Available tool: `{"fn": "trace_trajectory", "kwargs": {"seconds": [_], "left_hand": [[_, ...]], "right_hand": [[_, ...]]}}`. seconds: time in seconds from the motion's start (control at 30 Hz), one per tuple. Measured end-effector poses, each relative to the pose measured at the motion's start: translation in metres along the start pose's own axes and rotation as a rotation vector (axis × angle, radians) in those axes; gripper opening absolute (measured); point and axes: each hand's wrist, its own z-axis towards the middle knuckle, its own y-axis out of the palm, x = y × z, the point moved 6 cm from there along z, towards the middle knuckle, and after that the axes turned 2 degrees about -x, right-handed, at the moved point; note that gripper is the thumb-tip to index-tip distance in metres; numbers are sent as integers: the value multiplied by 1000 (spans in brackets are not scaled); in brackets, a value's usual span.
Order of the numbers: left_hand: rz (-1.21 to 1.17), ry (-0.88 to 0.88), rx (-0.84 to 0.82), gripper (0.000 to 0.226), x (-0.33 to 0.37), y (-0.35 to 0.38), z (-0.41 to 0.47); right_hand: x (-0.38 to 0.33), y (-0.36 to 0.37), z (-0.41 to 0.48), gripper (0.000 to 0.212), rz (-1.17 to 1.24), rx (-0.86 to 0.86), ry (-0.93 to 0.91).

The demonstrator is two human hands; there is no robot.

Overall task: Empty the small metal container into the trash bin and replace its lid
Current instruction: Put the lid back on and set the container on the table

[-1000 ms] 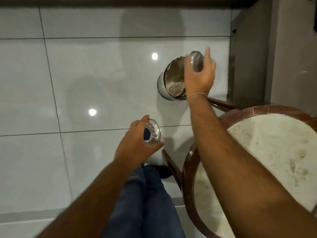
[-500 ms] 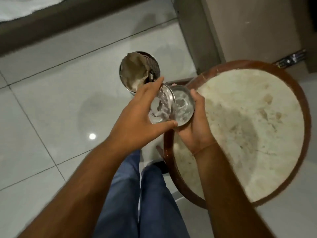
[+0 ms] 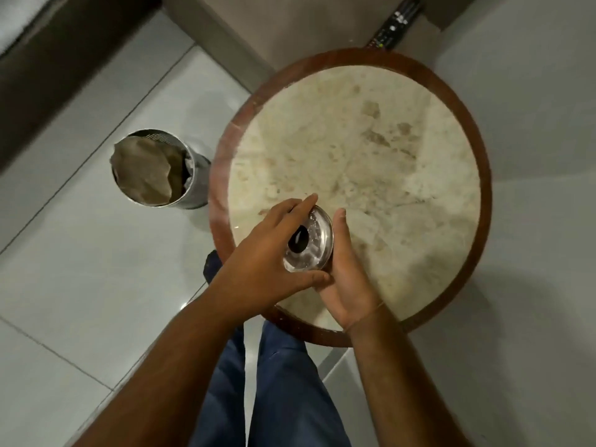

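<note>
From your head camera, your right hand cups the small metal container from below and the side, fingers curled around its wall, over the near edge of the round worktop. Your left hand grips the lid by its rim, thumb and fingers pinching it as it sits on the container's mouth, its black knob showing. The trash bin stands on the tiled floor just left of the worktop, brown paper inside
</note>
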Motion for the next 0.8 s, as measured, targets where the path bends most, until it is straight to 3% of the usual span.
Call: {"fn": "trace_trajectory", "kwargs": {"seconds": [0.17, 0.3, 0.47, 0.8], "left_hand": [[164, 16, -86, 113, 12, 48, 42], [440, 4, 12, 110, 17, 76, 81], [804, 45, 70, 99, 29, 109, 118], [923, 28, 59, 109, 20, 133, 143]], "right_hand": [[-10, -60, -15, 73, -42, 174, -49], [-6, -113, -32, 50, -19, 384, -100], [11, -158, -59, 41, 86, 494, -121], [44, -196, -90, 35, 82, 563, -130]]}}
